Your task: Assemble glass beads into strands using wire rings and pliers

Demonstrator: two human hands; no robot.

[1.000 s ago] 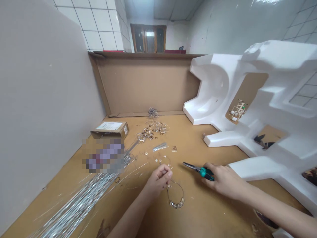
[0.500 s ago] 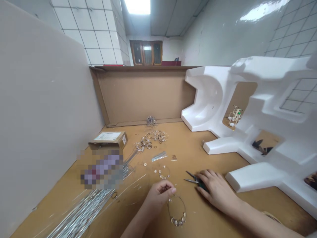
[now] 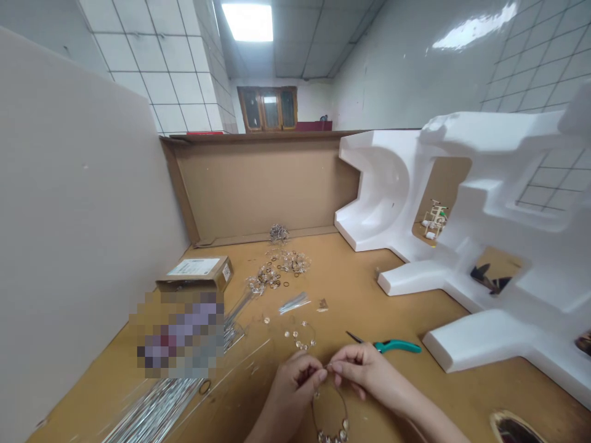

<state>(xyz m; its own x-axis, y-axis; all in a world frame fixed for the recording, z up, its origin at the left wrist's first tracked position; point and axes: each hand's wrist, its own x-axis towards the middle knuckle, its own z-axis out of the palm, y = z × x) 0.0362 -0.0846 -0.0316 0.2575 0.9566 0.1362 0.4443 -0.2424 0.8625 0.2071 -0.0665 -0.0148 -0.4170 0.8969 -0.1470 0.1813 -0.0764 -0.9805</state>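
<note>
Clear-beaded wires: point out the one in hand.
The thin wire loop with clear beads, nearest the camera, its top pinched by the left hand and right hand; the other clear-beaded wire lies on the tan tabletop beyond them.

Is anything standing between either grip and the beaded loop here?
Nothing visible is: the left grip and right grip meet fingertip to fingertip at the top of the loop. The pliers lie beyond the right grip, not between.
</note>
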